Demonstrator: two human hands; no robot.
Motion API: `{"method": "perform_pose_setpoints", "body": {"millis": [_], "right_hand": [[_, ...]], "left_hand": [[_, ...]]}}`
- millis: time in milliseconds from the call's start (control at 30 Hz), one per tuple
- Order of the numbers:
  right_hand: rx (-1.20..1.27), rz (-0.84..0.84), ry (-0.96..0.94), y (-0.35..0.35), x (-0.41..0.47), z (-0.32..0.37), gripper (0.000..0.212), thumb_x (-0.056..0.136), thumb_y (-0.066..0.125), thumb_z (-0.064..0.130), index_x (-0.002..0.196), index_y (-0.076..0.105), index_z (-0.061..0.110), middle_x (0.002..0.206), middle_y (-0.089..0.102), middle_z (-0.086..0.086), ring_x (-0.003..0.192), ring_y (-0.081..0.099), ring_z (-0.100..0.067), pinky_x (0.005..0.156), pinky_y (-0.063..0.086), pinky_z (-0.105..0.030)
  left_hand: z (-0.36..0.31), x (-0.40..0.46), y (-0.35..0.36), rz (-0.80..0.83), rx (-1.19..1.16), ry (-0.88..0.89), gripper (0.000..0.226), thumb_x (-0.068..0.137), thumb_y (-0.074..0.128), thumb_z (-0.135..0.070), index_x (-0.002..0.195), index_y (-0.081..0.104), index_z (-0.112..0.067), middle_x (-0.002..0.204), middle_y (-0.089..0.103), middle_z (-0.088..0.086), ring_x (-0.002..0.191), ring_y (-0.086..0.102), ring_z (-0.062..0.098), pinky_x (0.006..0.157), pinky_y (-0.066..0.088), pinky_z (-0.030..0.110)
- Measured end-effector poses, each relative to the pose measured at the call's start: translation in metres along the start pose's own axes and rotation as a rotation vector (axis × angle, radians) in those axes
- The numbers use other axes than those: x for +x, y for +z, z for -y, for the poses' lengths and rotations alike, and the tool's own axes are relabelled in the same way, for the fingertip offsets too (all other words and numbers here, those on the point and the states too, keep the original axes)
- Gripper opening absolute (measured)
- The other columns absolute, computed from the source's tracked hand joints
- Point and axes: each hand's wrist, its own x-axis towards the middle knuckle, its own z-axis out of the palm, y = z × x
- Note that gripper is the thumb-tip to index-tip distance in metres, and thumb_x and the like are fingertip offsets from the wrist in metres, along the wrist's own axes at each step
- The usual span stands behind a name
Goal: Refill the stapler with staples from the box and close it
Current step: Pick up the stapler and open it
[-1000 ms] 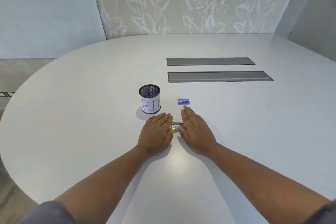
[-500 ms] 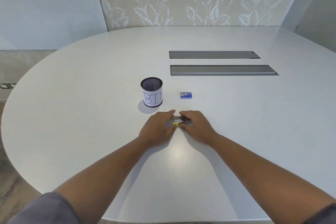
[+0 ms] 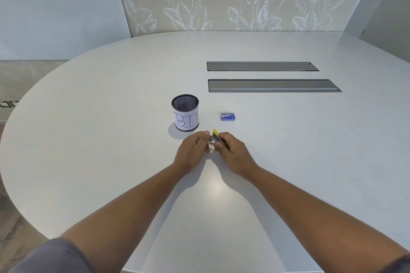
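Pinched between both hands, a small stapler point(image 3: 216, 138) with a dark body and a yellow end is held just above the pale grey round table point(image 3: 111, 150), near its middle. The yellow end is tilted up and away from the person. The left hand point(image 3: 192, 153) is curled, its fingertips closed on the stapler's near-left end; the right hand point(image 3: 233, 154) is curled likewise, its fingers wrapped over the dark body from the right. Whether the stapler's top is lifted from its base cannot be told, as the fingers cover the joint. A small blue cardboard staple box point(image 3: 227, 116) is seen lying flat and closed, just beyond the right hand and apart from it. A black mesh cup point(image 3: 185, 112), wrapped in white paper lettered "BIN", stands upright left of the box, beyond the left hand. Two long grey recessed panels point(image 3: 274, 85) are set into the table farther back.
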Motion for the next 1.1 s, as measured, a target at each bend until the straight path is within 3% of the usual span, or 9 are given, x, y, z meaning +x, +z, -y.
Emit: {"method": "perform_pose_setpoints", "body": {"millis": [67, 233, 367, 500, 600, 667, 833, 1000, 1100], "right_hand": [[0.045, 0.004, 0.029, -0.001, 0.001, 0.003, 0.013, 0.104, 0.053, 0.023, 0.107, 0.062, 0.014, 0.093, 0.069, -0.010, 0.087, 0.064, -0.028, 0.078, 0.051, -0.041], [0.271, 0.054, 0.191, -0.007, 0.007, 0.019, 0.027, 0.103, 0.051, 0.045, 0.084, 0.059, 0.027, 0.076, 0.066, 0.006, 0.066, 0.057, -0.011, 0.061, 0.049, -0.029], [0.369, 0.162, 0.237, -0.013, 0.009, 0.019, 0.027, 0.099, 0.059, 0.050, 0.097, 0.060, 0.023, 0.069, 0.060, 0.016, 0.055, 0.049, -0.010, 0.050, 0.042, -0.024], [0.065, 0.181, 0.018, -0.016, 0.009, 0.013, 0.030, 0.092, 0.071, 0.044, 0.106, 0.065, 0.018, 0.091, 0.069, -0.005, 0.076, 0.060, -0.020, 0.067, 0.048, -0.035], [-0.191, 0.164, -0.135, -0.015, 0.011, 0.007, 0.031, 0.093, 0.067, 0.049, 0.096, 0.062, 0.019, 0.085, 0.059, -0.006, 0.080, 0.054, -0.020, 0.069, 0.042, -0.039], [-0.339, 0.116, -0.153, -0.013, 0.010, 0.003, 0.034, 0.096, 0.060, 0.055, 0.100, 0.058, 0.021, 0.086, 0.051, 0.001, 0.078, 0.050, -0.015, 0.067, 0.042, -0.035], [-0.449, 0.016, -0.169, -0.003, 0.007, -0.008, 0.037, 0.098, 0.052, 0.056, 0.113, 0.054, 0.022, 0.093, 0.056, 0.006, 0.081, 0.053, -0.017, 0.067, 0.044, -0.036], [-0.519, -0.050, -0.175, 0.003, 0.005, -0.018, 0.048, 0.099, 0.053, 0.053, 0.135, 0.052, 0.021, 0.123, 0.066, 0.000, 0.105, 0.063, -0.023, 0.076, 0.046, -0.034], [-0.544, -0.075, -0.185, 0.004, 0.004, -0.019, 0.055, 0.096, 0.054, 0.058, 0.139, 0.049, 0.024, 0.125, 0.066, 0.002, 0.108, 0.064, -0.021, 0.076, 0.046, -0.033]], "left_hand": [[0.000, 0.001, 0.001, -0.003, 0.013, -0.011, 0.037, 0.100, 0.040, -0.044, 0.082, 0.066, -0.025, 0.067, 0.066, -0.006, 0.069, 0.057, 0.013, 0.073, 0.047, 0.038], [-0.004, 0.005, 0.000, 0.009, -0.123, -0.007, 0.025, 0.104, 0.049, -0.018, 0.092, 0.070, -0.014, 0.071, 0.066, -0.010, 0.066, 0.058, 0.003, 0.067, 0.045, 0.019], [-0.008, 0.005, 0.003, -0.015, -0.363, -0.054, 0.013, 0.101, 0.057, -0.013, 0.103, 0.069, -0.011, 0.073, 0.069, -0.007, 0.061, 0.058, 0.006, 0.060, 0.046, 0.017], [-0.007, 0.006, 0.003, 0.013, -0.519, -0.159, 0.014, 0.098, 0.062, -0.013, 0.103, 0.069, -0.002, 0.087, 0.073, 0.012, 0.075, 0.064, 0.023, 0.069, 0.054, 0.031], [-0.007, 0.006, -0.001, 0.068, -0.599, -0.213, 0.022, 0.102, 0.056, -0.014, 0.108, 0.068, 0.003, 0.096, 0.072, 0.020, 0.085, 0.069, 0.031, 0.077, 0.061, 0.037], [-0.008, 0.005, -0.004, 0.098, -0.571, -0.208, 0.024, 0.103, 0.054, -0.016, 0.113, 0.069, 0.000, 0.101, 0.072, 0.020, 0.089, 0.068, 0.030, 0.081, 0.058, 0.038], [-0.005, 0.004, -0.017, 0.209, -0.214, -0.141, 0.021, 0.095, 0.066, -0.034, 0.098, 0.074, -0.014, 0.064, 0.066, 0.004, 0.048, 0.052, 0.014, 0.045, 0.042, 0.023], [-0.001, 0.003, -0.017, 0.232, -0.099, -0.110, 0.015, 0.092, 0.067, -0.029, 0.088, 0.074, -0.016, 0.071, 0.069, 0.008, 0.053, 0.056, 0.020, 0.051, 0.046, 0.023], [-0.002, 0.004, -0.015, 0.215, -0.087, -0.141, 0.016, 0.092, 0.067, -0.025, 0.082, 0.071, -0.012, 0.068, 0.066, 0.009, 0.053, 0.053, 0.022, 0.050, 0.043, 0.023]]}}
